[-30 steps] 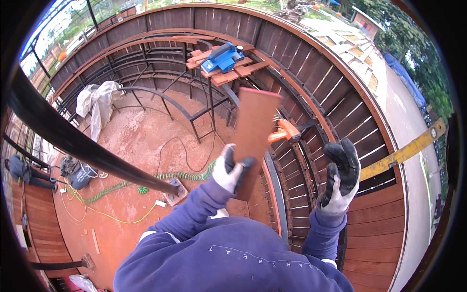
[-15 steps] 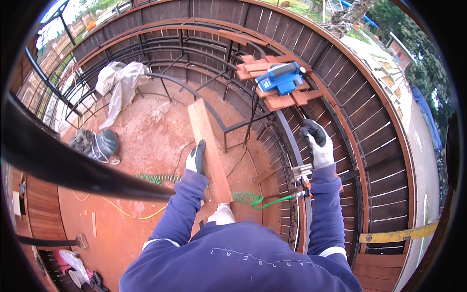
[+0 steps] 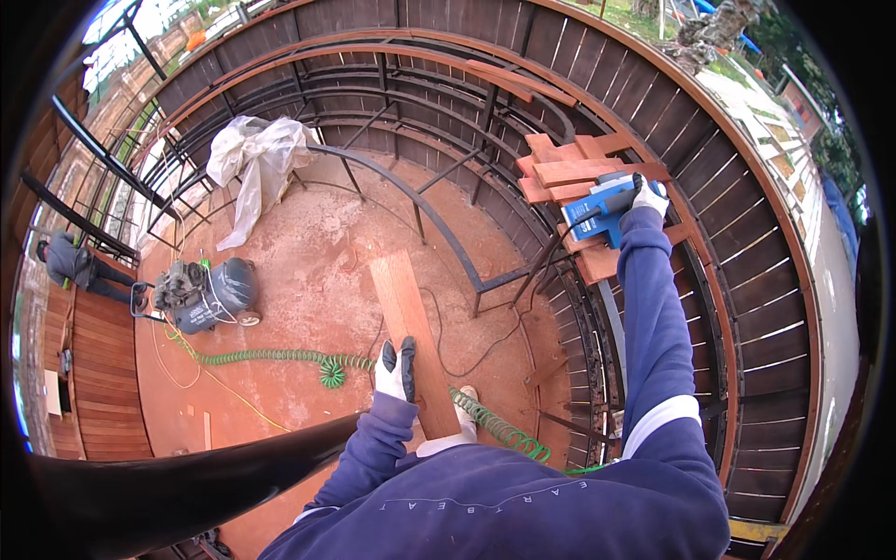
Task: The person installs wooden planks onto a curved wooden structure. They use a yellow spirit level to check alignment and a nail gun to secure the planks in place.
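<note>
Change vs half a second earlier: the right hand (image 3: 647,198) had gone from hanging free beside the curved railing to resting on the blue power tool (image 3: 602,207), which sat on the stack of short boards (image 3: 569,173) laid over the metal frame. The view had swung too, so that stack now sat further right and the compressor (image 3: 207,294) had come into sight on the floor. The left hand (image 3: 397,371) kept its grip on the long plank (image 3: 411,338), same edge, roughly the same tilt. Reads as: plank held steady on one side while the other arm went for the tool. Fingers (image 3: 407,353) of the left glove were wrapped over the plank's left edge near its lower end, closed tight on it; the plank ran up and away from the glove toward the frame, its lower end hidden behind the sleeve. Fingers (image 3: 653,191) of the right glove were curled over the tool's top handle and looked closed on it, though the tool was still seated on the boards, not lifted. The tool's black cable trailed off left of it toward the frame. The green coiled hose (image 3: 280,357) lay on the red floor left of the plank, running back to the compressor. A white tarp bundle (image 3: 257,159) sat further off beyond the compressor, and another person (image 3: 79,266) stood left of the compressor, well apart.
</note>
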Demonstrator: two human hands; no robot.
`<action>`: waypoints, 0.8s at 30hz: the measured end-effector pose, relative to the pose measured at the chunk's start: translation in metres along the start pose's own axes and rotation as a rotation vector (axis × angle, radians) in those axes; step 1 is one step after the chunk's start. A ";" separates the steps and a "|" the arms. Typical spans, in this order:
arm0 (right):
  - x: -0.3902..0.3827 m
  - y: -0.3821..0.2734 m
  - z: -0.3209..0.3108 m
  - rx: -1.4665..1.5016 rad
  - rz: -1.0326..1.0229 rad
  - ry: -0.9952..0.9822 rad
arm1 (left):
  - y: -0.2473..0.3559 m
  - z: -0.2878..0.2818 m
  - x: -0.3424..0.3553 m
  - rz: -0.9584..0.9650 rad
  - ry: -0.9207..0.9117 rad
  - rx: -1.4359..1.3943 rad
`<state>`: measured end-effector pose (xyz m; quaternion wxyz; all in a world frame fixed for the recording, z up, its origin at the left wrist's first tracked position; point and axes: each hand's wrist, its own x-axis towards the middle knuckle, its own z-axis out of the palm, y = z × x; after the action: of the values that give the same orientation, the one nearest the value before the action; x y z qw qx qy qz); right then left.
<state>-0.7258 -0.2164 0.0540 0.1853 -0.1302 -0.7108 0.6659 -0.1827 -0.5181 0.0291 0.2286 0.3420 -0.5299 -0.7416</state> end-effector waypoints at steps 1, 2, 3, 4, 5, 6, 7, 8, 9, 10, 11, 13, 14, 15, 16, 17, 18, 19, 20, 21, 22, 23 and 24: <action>-0.001 -0.002 0.009 0.158 0.107 -0.035 | 0.000 -0.005 -0.003 0.009 0.029 -0.001; -0.002 -0.004 0.013 0.058 0.085 0.005 | 0.004 -0.011 -0.003 0.003 0.003 0.035; -0.004 -0.011 0.012 -0.044 0.062 0.051 | 0.006 -0.015 -0.004 0.016 0.013 0.064; -0.014 -0.020 0.012 0.010 -0.013 -0.039 | 0.008 -0.017 -0.006 0.035 0.027 0.087; -0.029 -0.024 0.008 0.227 0.132 -0.010 | 0.011 -0.019 -0.006 0.051 0.035 0.113; -0.060 -0.047 0.005 0.291 0.149 -0.087 | 0.010 -0.022 -0.004 0.087 0.068 0.081; -0.082 -0.070 -0.007 0.344 0.161 -0.158 | 0.005 -0.024 0.001 0.116 0.094 0.042; -0.091 -0.091 -0.024 0.225 0.255 -0.241 | 0.004 -0.026 0.001 0.134 0.119 0.008; -0.095 -0.088 -0.047 0.328 0.177 -0.299 | 0.015 -0.020 0.006 0.108 0.084 -0.017; -0.129 -0.108 -0.056 0.354 0.127 -0.302 | 0.016 -0.019 0.012 0.232 0.087 0.053; -0.175 -0.143 -0.069 0.382 0.077 -0.303 | 0.024 -0.018 0.017 0.226 0.097 0.084; -0.229 -0.181 -0.119 0.464 -0.049 -0.430 | 0.046 0.000 0.023 0.236 0.091 0.022; -0.255 -0.202 -0.139 0.416 -0.134 -0.477 | 0.052 0.008 0.032 0.273 0.070 -0.102; -0.277 -0.216 -0.160 0.365 -0.220 -0.513 | 0.067 0.013 0.036 0.341 0.033 0.053; -0.298 -0.224 -0.181 0.364 -0.236 -0.529 | 0.086 0.024 0.033 0.291 -0.005 0.064; -0.315 -0.229 -0.201 0.363 -0.257 -0.542 | 0.106 0.042 0.024 0.345 -0.029 0.044; -0.325 -0.226 -0.218 0.437 -0.224 -0.596 | 0.122 0.055 0.019 0.355 -0.034 0.053; -0.346 -0.230 -0.233 0.443 -0.226 -0.592 | 0.134 0.065 0.016 0.363 -0.040 0.062; -0.361 -0.231 -0.249 0.442 -0.201 -0.622 | 0.139 0.074 0.019 0.396 -0.063 0.036; -0.374 -0.232 -0.264 0.441 -0.178 -0.654 | 0.145 0.081 0.022 0.431 -0.084 0.009; -0.387 -0.230 -0.277 0.446 -0.148 -0.671 | 0.150 0.087 0.022 0.463 -0.101 -0.012; -0.397 -0.227 -0.288 0.452 -0.119 -0.689 | 0.155 0.091 0.021 0.481 -0.093 0.016; -0.405 -0.223 -0.301 0.468 -0.079 -0.734 | 0.162 0.096 0.020 0.497 -0.094 0.045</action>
<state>-0.2169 -0.1389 0.2531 -0.0298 0.1877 -0.5638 0.8038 -0.2716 -0.5255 0.1962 0.3713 0.1716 -0.6242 -0.6657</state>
